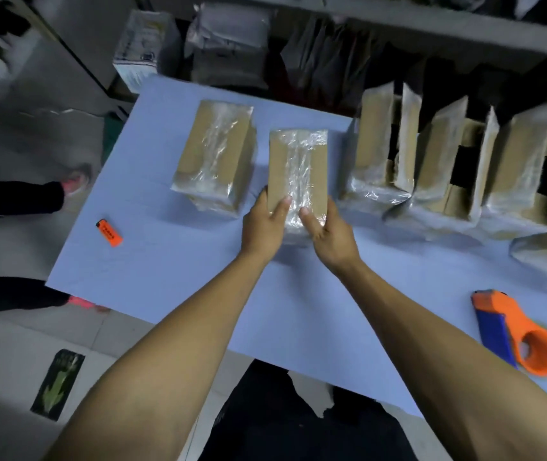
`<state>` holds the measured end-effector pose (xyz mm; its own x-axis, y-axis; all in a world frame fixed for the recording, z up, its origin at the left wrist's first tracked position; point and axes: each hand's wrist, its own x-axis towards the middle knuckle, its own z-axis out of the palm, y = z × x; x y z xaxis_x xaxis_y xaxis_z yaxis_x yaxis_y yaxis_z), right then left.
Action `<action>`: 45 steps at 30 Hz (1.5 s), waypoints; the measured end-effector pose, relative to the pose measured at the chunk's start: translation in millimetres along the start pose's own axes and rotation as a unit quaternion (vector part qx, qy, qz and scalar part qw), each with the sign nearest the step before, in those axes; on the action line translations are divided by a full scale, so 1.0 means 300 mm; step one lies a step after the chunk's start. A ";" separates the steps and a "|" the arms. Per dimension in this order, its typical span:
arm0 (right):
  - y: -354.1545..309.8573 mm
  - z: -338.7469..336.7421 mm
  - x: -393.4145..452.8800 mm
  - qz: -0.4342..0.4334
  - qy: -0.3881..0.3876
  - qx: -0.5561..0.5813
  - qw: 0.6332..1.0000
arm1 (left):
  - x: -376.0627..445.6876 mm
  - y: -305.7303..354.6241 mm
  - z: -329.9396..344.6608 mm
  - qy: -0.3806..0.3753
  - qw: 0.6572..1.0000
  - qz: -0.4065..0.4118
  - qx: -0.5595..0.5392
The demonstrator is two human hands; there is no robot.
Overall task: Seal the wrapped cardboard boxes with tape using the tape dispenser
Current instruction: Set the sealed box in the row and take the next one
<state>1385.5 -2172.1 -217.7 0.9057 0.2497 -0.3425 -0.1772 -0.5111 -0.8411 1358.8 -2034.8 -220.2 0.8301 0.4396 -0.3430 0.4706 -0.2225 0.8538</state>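
A pale blue table (172, 261) stands in a dim storeroom, with grey shelving and stacked bundles behind it and a tiled floor to the left. At the middle of the table, both hands hold the near end of a wrapped cardboard box (298, 168) that lies flat under clear film: the left hand (264, 224) grips its left edge with the thumb laid on top, and the right hand (327, 232) grips its right edge, thumb pressing on the film. A second wrapped box (214, 151) lies just to the left, apart from the first. To the right, a row of open wrapped boxes (458, 168) stands with flaps raised. The orange and blue tape dispenser (515, 331) lies untouched on the table near the right forearm. An orange lighter (109, 232) lies near the table's left edge.
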 end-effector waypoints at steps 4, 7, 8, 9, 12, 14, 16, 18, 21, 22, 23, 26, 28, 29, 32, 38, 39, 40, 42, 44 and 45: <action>-0.048 0.025 0.118 0.018 0.039 0.029 0.999 | 0.131 0.051 0.004 0.001 1.000 0.018 -0.007; -0.069 0.038 0.183 0.028 0.036 0.020 0.999 | 0.205 0.066 -0.013 0.007 0.999 0.038 0.038; -0.075 0.038 0.199 0.028 0.034 0.006 0.999 | 0.224 0.069 -0.021 0.008 0.997 0.044 0.064; -0.081 0.036 0.211 0.028 0.030 -0.007 0.999 | 0.239 0.069 -0.027 0.013 0.994 0.050 0.092; -0.092 0.009 0.221 0.022 -0.002 -0.026 0.999 | 0.251 0.073 -0.033 0.035 0.984 0.074 0.155; -0.082 -0.020 0.200 0.021 -0.023 -0.044 0.999 | 0.241 0.082 -0.031 0.038 0.983 0.078 0.163; -0.062 -0.056 0.155 0.038 -0.037 -0.056 0.997 | 0.225 0.102 -0.029 0.044 0.981 0.067 0.176; -0.033 -0.108 0.101 0.040 -0.048 -0.068 0.996 | 0.207 0.126 -0.024 0.085 0.970 0.083 0.211; 0.020 -0.209 0.027 0.028 -0.052 -0.115 0.992 | 0.169 0.183 0.009 0.123 0.930 0.189 0.291; 0.037 -0.245 0.009 0.026 -0.045 -0.129 0.990 | 0.162 0.205 0.033 0.110 0.925 0.226 0.286; 0.054 -0.279 -0.007 0.025 -0.037 -0.139 0.989 | 0.154 0.230 0.062 0.086 0.923 0.254 0.276; 0.092 -0.376 -0.038 0.029 -0.026 -0.168 0.985 | 0.112 0.307 0.173 -0.068 0.928 0.250 0.268; 0.115 -0.431 -0.052 0.033 -0.024 -0.180 0.983 | 0.090 0.331 0.250 -0.159 0.908 0.244 0.302; 0.125 -0.455 -0.058 0.034 -0.021 -0.183 0.982 | 0.082 0.337 0.282 -0.172 0.900 0.246 0.317; 0.154 -0.518 -0.069 0.031 -0.010 -0.194 0.980 | 0.072 0.349 0.331 -0.150 0.880 0.258 0.368; 0.168 -0.561 -0.084 0.019 0.012 -0.188 0.982 | 0.004 0.348 0.330 -0.147 0.802 0.262 0.517; 0.165 -0.555 -0.085 0.018 0.015 -0.180 0.983 | -0.024 0.338 0.317 -0.152 0.797 0.264 0.521; 0.161 -0.547 -0.088 0.018 0.018 -0.165 0.986 | -0.059 0.323 0.298 -0.155 0.801 0.264 0.515; 0.153 -0.520 -0.101 0.016 0.025 -0.120 0.992 | -0.141 0.275 0.250 -0.144 0.816 0.287 0.481; 0.146 -0.481 -0.115 0.013 0.031 -0.076 0.997 | -0.211 0.223 0.212 -0.142 0.821 0.327 0.446; 0.142 -0.460 -0.122 0.015 0.031 -0.057 0.998 | -0.225 0.206 0.202 -0.156 0.829 0.330 0.424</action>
<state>1397.8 -2316.5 -183.3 0.9234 0.1825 -0.3378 -0.1639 -0.6082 -0.7767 1350.0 -2130.8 -168.1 0.9653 -0.2378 -0.1080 -0.1852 -0.9148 0.3590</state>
